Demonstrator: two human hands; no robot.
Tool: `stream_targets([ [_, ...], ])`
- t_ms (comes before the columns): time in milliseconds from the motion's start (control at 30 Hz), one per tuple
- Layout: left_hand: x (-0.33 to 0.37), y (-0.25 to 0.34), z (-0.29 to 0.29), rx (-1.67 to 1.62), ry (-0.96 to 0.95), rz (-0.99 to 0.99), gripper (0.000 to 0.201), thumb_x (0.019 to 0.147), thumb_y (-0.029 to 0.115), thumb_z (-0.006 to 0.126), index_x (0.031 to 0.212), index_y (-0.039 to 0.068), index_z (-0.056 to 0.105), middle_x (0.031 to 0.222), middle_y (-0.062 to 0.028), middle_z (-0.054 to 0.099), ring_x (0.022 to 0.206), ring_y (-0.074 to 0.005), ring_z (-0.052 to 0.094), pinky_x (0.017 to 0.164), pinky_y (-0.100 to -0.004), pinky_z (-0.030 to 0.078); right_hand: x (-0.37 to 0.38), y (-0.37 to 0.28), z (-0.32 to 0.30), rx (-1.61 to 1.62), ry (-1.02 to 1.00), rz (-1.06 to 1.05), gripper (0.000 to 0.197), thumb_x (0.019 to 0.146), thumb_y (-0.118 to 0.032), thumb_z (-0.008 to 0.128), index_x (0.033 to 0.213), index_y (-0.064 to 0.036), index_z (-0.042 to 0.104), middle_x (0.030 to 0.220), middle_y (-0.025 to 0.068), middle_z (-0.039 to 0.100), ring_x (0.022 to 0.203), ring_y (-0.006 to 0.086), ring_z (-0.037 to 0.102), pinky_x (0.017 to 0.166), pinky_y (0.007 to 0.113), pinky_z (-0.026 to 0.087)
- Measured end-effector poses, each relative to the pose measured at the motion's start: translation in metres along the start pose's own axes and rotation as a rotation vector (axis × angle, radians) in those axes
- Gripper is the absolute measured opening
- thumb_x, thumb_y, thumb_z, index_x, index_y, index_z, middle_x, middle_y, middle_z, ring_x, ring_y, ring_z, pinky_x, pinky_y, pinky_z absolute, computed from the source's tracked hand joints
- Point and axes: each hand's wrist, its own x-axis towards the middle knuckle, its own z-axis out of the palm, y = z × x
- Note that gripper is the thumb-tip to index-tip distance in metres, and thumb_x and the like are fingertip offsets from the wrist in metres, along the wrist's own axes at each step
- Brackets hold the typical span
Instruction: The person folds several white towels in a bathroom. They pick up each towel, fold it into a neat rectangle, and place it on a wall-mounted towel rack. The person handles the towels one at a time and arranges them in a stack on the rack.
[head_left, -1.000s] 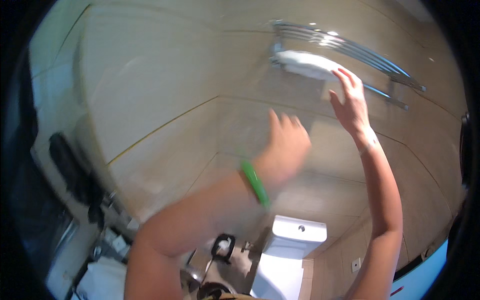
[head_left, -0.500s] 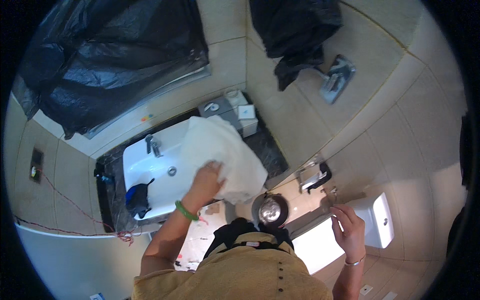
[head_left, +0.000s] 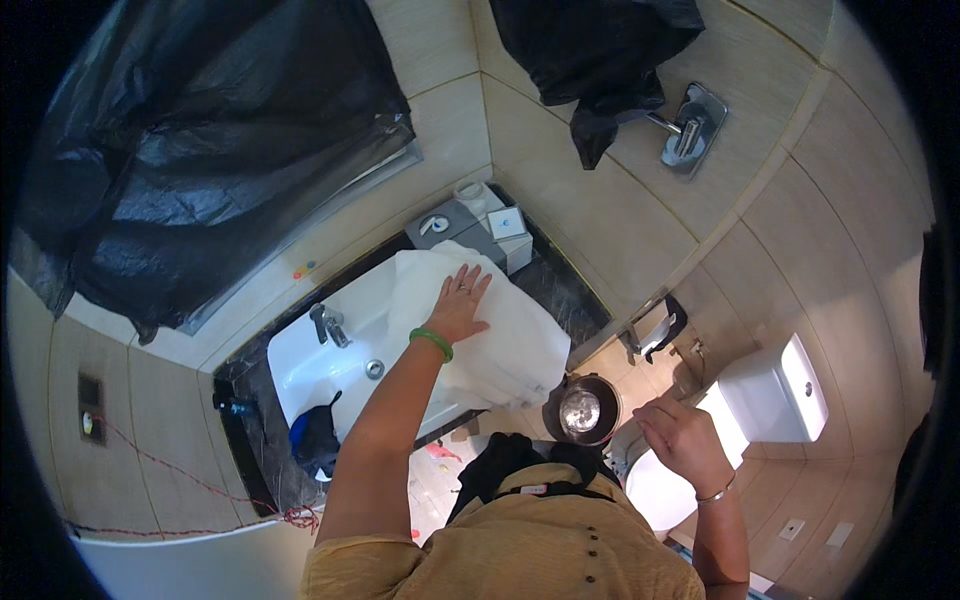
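Left hand [head_left: 458, 305] lies flat, fingers spread, on a white towel [head_left: 490, 325] draped over the right side of the sink [head_left: 320, 375]; it grips nothing. Right hand [head_left: 685, 440] hangs loosely curled and empty, well apart from the sink. The towel looks soft, light and limp, likely to sag and slide off the smooth basin, so a pinch at an edge or corner seems best. Left of the towel stands the tap [head_left: 328, 325]; behind it small boxes [head_left: 480, 225] crowd the surface [head_left: 570, 295], and a round bin [head_left: 582, 408] sits below.
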Motion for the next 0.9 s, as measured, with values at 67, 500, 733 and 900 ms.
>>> stream_targets([
  [67,0.013,-0.003,-0.003,-0.01,-0.133,-0.037,0.088,0.071,0.037,0.074,0.142,0.009,0.031,0.144,-0.016,0.033,0.137,-0.0354,0.024,0.111,-0.049,0.02,-0.001,-0.003,0.001,0.036,-0.002,0.058,0.01,0.079,-0.008,0.064,0.089,-0.0055,0.066,0.087,0.0077,0.064,0.07,0.0249,0.064,0.062,0.033,0.052],
  [500,-0.042,-0.013,0.01,-0.025,-0.011,0.43,0.043,0.082,0.025,0.064,0.121,0.007,0.055,0.12,-0.0153,0.052,0.125,-0.029,0.041,0.105,-0.0428,0.033,0.008,0.019,0.026,0.099,-0.085,0.096,0.011,0.081,-0.01,0.062,0.09,-0.0045,0.066,0.086,0.0092,0.064,0.074,0.0271,0.064,0.063,0.034,0.051],
  [733,-0.019,-0.001,0.01,-0.163,0.234,0.009,0.013,0.093,0.014,0.05,0.088,0.002,0.053,0.091,-0.0168,0.059,0.077,-0.0354,0.06,0.069,-0.0442,0.049,0.064,0.022,0.076,0.264,-0.293,0.029,0.045,0.081,-0.022,0.066,0.12,-0.0033,0.053,0.104,0.0162,0.06,0.09,0.0321,0.061,0.077,0.039,0.05],
  [900,-0.01,0.044,-0.082,-0.653,0.462,-0.035,0.014,0.094,0.011,0.049,0.09,-0.001,0.052,0.082,-0.016,0.055,0.077,-0.0279,0.057,0.068,-0.0359,0.045,0.111,0.012,0.148,0.322,-0.027,0.049,0.091,0.069,-0.031,0.078,0.138,0.0022,0.029,0.131,0.0234,0.042,0.12,0.0379,0.043,0.101,0.041,0.037],
])
